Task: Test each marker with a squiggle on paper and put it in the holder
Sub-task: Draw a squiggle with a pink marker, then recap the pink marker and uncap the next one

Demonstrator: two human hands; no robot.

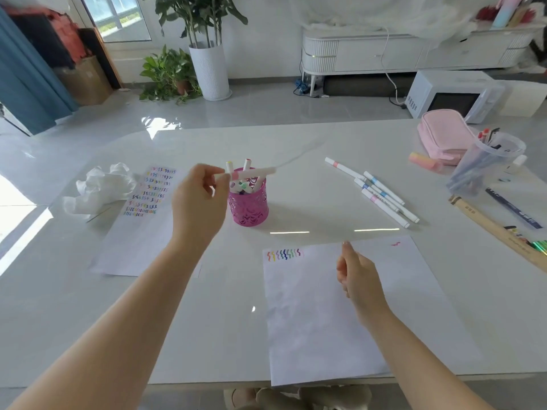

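Bright room with a glossy white table (207, 321) filling the view. Left of centre, the left hand (201, 199) is raised, arm outstretched, pinching a white marker with a pink band (251, 173) level just above a pink perforated metal holder (250, 207) that already holds several markers. A pink squiggle (396, 243) sits at the far right corner of the near white sheet of paper (340, 321), so this looks like the drop-in step; next the marker needs tipping upright and releasing. The right hand (355, 276) hovers over the paper, fingers loosely curled, holding nothing. Several more white markers (381, 193) lie to the right of the holder.
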